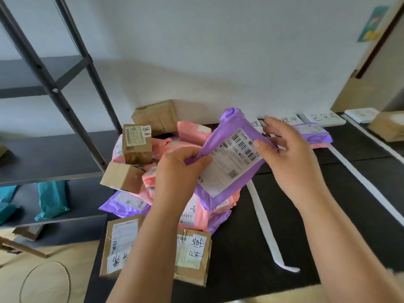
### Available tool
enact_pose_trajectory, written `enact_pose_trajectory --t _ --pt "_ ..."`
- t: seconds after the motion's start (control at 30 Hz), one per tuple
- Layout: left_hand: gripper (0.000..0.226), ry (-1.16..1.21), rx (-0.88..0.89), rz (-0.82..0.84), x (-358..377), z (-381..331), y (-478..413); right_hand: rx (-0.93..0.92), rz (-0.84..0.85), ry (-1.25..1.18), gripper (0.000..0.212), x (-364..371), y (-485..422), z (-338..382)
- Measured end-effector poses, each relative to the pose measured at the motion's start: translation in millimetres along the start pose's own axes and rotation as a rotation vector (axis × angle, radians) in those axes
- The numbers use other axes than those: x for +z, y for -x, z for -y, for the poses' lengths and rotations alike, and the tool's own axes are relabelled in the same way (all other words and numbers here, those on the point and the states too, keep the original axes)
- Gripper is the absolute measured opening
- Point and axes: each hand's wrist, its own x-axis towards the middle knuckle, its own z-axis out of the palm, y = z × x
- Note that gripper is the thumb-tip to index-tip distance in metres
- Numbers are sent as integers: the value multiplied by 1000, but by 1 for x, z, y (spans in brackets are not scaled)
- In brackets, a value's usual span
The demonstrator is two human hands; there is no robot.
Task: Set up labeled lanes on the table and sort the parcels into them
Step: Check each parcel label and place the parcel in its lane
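Purple mailer held above parcel pile, label up.
Long axis runs lower-left to upper-right; left hand grips the lower end, right hand pinches the upper.

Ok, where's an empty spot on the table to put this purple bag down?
The black table is bare between the two white tape strips, nearer than the small purple plastic mailer lying there. The left side is crowded with a heap of pink bags and brown cardboard boxes.

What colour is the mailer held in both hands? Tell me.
Purple mailer, with a white barcode label; best seen in the head view.
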Motion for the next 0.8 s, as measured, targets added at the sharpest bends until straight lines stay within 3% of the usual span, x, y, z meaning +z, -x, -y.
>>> enact_pose_trajectory --t 0.17,0.37,0.6,0.8 --pt "10 -64 37 141 37 7 9 135 -105 126 31 -22 39 -31" --pt "13 -134 100 229 94 -1 36 302 -291 1 11 -69 70 -66" --pt "29 -191 235 52 170 -37 67 298 -340 -48 4 -140 75 -104" --pt "39 -123 181 -100 254 -58 103 320 -435 -142 15 -230 72 -156"
